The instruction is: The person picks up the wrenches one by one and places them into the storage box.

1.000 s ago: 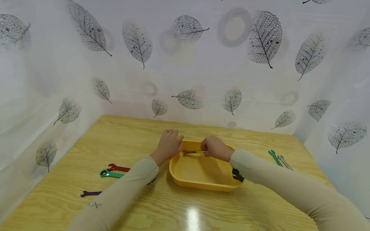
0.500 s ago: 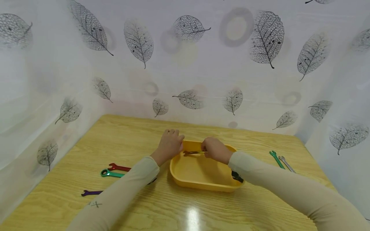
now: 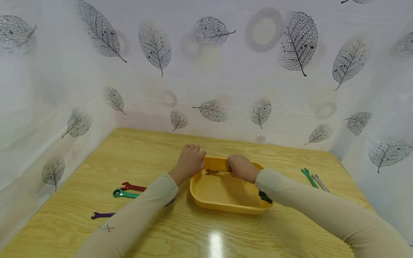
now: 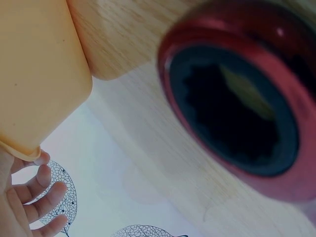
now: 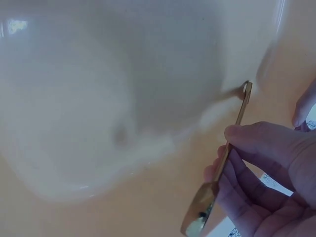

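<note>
My right hand [image 3: 242, 167] pinches a gold-coloured combination wrench [image 5: 229, 148] between thumb and fingers, inside a yellow plastic tray [image 3: 222, 208]. In the right wrist view, one end of the wrench points to the tray's inner corner and the thicker end sits near the lower edge. My left hand [image 3: 189, 160] grips the tray's rim at its back left corner. In the left wrist view, the fingers [image 4: 34, 185] show at the rim and the thumb is hidden. The tray holds nothing else that shows.
Left of the tray lie a red wrench [image 3: 133, 186], a green ratchet wrench [image 3: 125, 194] and a purple wrench [image 3: 101, 215], partly hidden by my left sleeve. Beyond the right arm are a green wrench [image 3: 308, 176] and a silver wrench [image 3: 321, 182]. A leaf-patterned curtain [image 3: 213, 79] surrounds the wooden table.
My right hand has shifted very slightly right, and the gold wrench's open end now shows more clearly inside the tray. The left hand keeps its place at the rim.
</note>
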The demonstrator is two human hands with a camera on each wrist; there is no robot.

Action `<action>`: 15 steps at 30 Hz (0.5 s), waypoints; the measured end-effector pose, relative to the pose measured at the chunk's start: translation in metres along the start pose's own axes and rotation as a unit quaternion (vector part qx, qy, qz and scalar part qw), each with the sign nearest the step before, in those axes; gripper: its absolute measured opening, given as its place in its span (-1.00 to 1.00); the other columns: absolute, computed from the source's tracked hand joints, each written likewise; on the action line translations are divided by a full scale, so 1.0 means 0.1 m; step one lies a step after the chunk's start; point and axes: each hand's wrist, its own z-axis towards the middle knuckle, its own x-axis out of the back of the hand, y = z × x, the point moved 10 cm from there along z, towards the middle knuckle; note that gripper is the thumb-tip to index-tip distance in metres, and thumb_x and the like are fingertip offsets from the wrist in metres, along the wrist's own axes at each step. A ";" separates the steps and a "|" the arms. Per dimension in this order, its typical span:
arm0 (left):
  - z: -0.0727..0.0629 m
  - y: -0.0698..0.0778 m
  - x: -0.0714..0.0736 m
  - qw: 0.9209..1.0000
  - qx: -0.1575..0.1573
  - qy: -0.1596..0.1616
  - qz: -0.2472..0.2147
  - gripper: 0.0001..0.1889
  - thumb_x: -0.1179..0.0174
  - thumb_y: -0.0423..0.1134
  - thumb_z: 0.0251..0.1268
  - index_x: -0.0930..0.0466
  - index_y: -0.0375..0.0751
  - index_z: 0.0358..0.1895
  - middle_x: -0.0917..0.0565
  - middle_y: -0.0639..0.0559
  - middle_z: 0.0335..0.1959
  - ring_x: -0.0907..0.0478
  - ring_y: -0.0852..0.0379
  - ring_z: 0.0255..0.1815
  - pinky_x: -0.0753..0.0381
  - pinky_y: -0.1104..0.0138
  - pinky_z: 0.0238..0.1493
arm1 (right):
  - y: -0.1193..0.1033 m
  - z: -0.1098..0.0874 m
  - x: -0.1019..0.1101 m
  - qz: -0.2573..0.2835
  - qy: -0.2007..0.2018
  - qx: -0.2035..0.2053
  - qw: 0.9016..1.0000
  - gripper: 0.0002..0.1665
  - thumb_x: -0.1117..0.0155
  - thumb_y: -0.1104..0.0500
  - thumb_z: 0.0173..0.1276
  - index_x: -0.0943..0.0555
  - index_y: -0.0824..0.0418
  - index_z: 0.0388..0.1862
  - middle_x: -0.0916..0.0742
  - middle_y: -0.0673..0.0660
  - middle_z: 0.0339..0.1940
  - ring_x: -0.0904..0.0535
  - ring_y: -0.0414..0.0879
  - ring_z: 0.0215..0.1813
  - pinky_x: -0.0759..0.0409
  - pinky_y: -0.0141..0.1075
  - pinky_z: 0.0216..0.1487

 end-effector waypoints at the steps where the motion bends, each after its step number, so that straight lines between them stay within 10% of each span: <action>1: 0.00 0.00 0.00 1.000 0.000 0.000 -0.001 -0.89 -0.19 -0.17 0.14 -0.58 -0.12 -0.38 -0.59 -0.07 -0.37 -0.55 -0.04 -0.28 -0.52 0.12 -0.13 | 0.00 0.00 0.00 0.000 0.000 0.001 1.000 -0.40 -0.16 0.56 0.01 -0.02 0.07 -0.73 0.01 -0.06 -0.69 0.16 -0.21 -0.59 0.10 -0.36 -0.52; 15: 0.01 -0.01 -0.05 0.999 0.010 -0.035 0.004 -0.86 -0.18 -0.13 0.17 -0.59 -0.10 -0.31 -0.61 -0.07 -0.31 -0.55 -0.04 -0.22 -0.51 0.11 -0.06 | -0.02 0.01 -0.03 -0.091 0.026 0.005 0.996 -0.42 -0.17 0.53 0.12 -0.13 0.07 -0.80 -0.11 -0.08 -0.79 0.05 -0.23 -0.63 0.03 -0.42 -0.59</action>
